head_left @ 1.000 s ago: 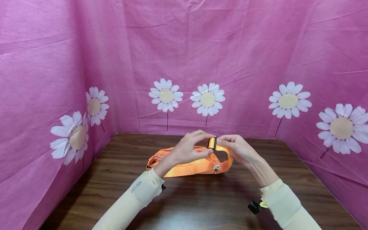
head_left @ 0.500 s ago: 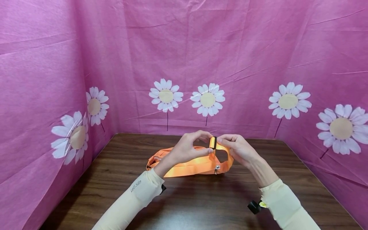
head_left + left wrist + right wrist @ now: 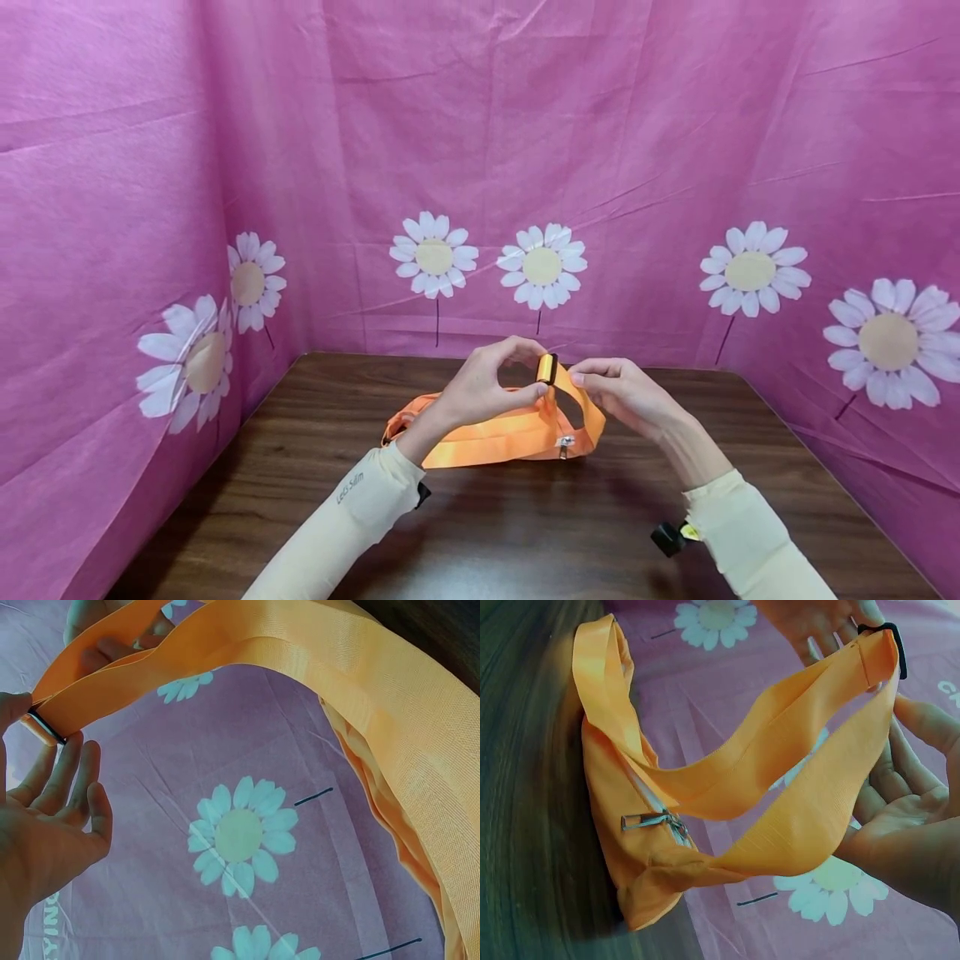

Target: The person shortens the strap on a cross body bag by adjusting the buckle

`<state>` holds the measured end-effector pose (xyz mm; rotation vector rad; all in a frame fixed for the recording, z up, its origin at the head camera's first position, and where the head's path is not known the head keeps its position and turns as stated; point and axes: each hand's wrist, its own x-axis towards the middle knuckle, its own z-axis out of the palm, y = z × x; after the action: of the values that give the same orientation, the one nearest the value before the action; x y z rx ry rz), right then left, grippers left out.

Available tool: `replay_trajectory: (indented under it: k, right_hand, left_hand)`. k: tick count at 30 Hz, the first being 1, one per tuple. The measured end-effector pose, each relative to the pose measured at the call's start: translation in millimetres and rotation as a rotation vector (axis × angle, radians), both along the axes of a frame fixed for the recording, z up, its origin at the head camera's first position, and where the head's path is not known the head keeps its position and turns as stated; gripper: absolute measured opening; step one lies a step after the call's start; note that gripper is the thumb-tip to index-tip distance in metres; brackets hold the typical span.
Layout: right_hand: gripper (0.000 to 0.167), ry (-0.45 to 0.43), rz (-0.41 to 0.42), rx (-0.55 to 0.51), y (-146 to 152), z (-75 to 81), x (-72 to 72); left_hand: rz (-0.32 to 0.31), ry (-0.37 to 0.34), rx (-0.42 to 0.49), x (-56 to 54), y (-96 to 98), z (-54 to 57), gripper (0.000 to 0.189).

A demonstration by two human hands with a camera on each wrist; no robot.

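Observation:
An orange waist bag (image 3: pixel 487 437) lies on the table, its wide strap (image 3: pixel 810 817) raised in a loop above it. On the strap sits a black slider buckle (image 3: pixel 553 369), which my left hand (image 3: pixel 480 387) pinches between thumb and fingers. The left wrist view shows the fingertips right at the buckle's (image 3: pixel 46 726) two ends. Just to the right, my right hand (image 3: pixel 626 392) pinches the strap between thumb and forefinger, a short way from the buckle. A silver zipper pull (image 3: pixel 641 821) hangs at the bag's end nearest the right hand.
The dark wood table (image 3: pixel 480 533) ends at a pink cloth backdrop (image 3: pixel 615 150) with white daisies, which stands behind and on both sides. Black wrist-camera mounts stick out under both pale sleeves (image 3: pixel 375 492).
The left hand and the buckle have shifted slightly left, and the gap between buckle and right hand has widened. The right hand has hardly moved; the bag stays in place.

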<state>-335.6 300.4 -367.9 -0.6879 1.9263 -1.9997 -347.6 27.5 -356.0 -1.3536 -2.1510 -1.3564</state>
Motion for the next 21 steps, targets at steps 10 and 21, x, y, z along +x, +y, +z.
replay_trajectory:
  k: [10,21]
  right_hand:
    - [0.018,-0.017,0.011,-0.08,-4,2.6,5.2]
    - [0.017,-0.035,-0.035,-0.079,-14,5.0,10.4]
  left_hand:
    - [-0.022,0.006,-0.029,1.6,3.8,0.6,0.045]
    - [-0.024,0.029,-0.03,3.5,4.2,-2.7,0.044]
